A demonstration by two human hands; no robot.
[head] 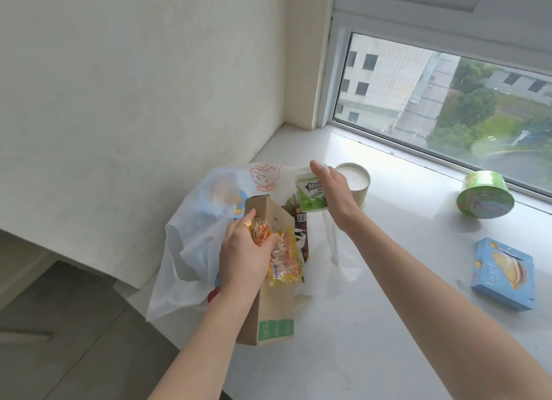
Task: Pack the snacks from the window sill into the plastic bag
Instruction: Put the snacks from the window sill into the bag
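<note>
A white plastic bag (191, 241) with a red cartoon print lies open on the white window sill (388, 325). A brown cardboard box (270, 310) sticks out of its mouth. My left hand (243, 253) grips a yellow snack packet (285, 262) and a small orange one over the box. My right hand (331, 190) holds a green and white gum bottle (310, 195) above the bag's opening. Other snacks show dimly through the bag.
On the sill stand a cup with a white lid (357, 180) behind my right hand, a green round tub on its side (485, 195) by the window, and a blue biscuit box (503, 272) at right. The sill's edge drops to the floor at left.
</note>
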